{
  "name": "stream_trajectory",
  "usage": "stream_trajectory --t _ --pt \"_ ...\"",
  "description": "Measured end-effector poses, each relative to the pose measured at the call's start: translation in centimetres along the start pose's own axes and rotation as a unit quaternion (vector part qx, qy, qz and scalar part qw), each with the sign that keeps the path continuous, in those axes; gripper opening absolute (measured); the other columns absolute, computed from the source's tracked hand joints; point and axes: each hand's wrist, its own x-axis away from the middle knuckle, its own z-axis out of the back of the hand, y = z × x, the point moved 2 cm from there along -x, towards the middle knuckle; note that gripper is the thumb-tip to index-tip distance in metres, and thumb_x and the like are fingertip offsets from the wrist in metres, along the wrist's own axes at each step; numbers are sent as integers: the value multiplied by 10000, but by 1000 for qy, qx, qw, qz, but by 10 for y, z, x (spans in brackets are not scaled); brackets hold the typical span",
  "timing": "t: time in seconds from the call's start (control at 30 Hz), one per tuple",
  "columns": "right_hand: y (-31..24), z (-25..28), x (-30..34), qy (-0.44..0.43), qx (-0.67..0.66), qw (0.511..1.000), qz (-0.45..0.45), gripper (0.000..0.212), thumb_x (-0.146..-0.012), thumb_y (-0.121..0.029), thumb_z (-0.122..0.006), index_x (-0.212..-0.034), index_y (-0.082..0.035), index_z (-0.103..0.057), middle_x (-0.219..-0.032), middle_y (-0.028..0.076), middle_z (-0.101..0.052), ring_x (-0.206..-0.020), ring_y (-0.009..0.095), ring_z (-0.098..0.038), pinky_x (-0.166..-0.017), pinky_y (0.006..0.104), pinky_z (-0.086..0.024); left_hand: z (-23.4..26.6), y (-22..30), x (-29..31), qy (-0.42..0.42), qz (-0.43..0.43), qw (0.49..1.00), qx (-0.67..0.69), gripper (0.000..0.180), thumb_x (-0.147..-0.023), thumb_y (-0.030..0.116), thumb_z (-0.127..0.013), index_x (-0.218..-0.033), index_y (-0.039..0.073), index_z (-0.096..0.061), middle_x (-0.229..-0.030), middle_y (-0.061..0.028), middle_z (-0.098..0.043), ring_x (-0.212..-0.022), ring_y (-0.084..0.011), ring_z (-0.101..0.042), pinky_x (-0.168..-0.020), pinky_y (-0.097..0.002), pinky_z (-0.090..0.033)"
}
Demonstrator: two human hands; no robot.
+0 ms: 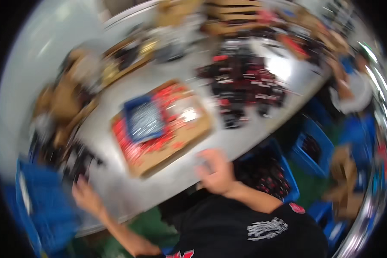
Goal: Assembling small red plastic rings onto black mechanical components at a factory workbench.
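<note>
Motion blurs the whole picture. At the lower left, my left hand (pixel 88 198) reaches to the edge of a small heap of black parts (pixel 81 159); its fingertips meet the dark pieces, and whether they grip one is smeared. My right hand (pixel 219 174) is over the table's front edge, fingers and thumb curled together around something small and greyish that I cannot make out. Between the hands and farther back lies a shallow cardboard box (pixel 176 155) with many small red pieces (pixel 135 151). Inside it stands a blue tray (pixel 127 112) of small, shiny, clear-looking pieces.
Black and red parts (pixel 245 81) cover the metal table's (pixel 157 187) far right. Cardboard boxes and bags (pixel 66 101) line its back edge. A blue crate (pixel 43 202) stands at left; blue bins (pixel 290 176) of parts sit below, right. Another person's arm (pixel 339 79) shows at far right.
</note>
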Motion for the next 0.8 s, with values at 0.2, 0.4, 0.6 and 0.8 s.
stream_trajectory --t 0.2,0.4,0.6,0.8 --pt "-74 -55 1 -374 -355 842 -158 710 -945 -434 -639 -1431 5 -365 -1231 196 -544 -1136 257 -586 -927 372 -485 20 72 98 -47 -39 961 270 392 -940 197 -679 -1152 -123 -603 -1062 -232 -677 -866 -299 -643 -786 -392 -544" --pt "-81 -53 -6 -231 -371 896 -84 783 -922 -473 -662 -1418 41 -341 -1204 212 -582 -1068 216 -615 -851 327 -510 -16 92 163 -57 -399 911 83 337 -903 267 -729 -1060 -20 -650 -994 -201 -661 -848 -375 -661 -791 -458 -541" --pt "-56 -42 13 -154 -454 843 -244 337 -936 -182 -538 -1193 30 -590 -849 107 -666 -703 126 -628 -619 288 -517 1 104 174 -194 -396 889 123 474 -920 366 -684 -1143 -48 -622 -1086 -245 -624 -983 -388 -624 -886 -455 -504" --pt "-64 -31 14 -168 -336 924 -67 264 -959 -199 -589 -1066 38 -633 -796 67 -673 -720 158 -614 -680 326 -508 -11 86 182 -366 -228 881 192 527 -988 347 -557 -1316 -63 -507 -1262 -223 -572 -1111 -345 -577 -932 -418 -469"
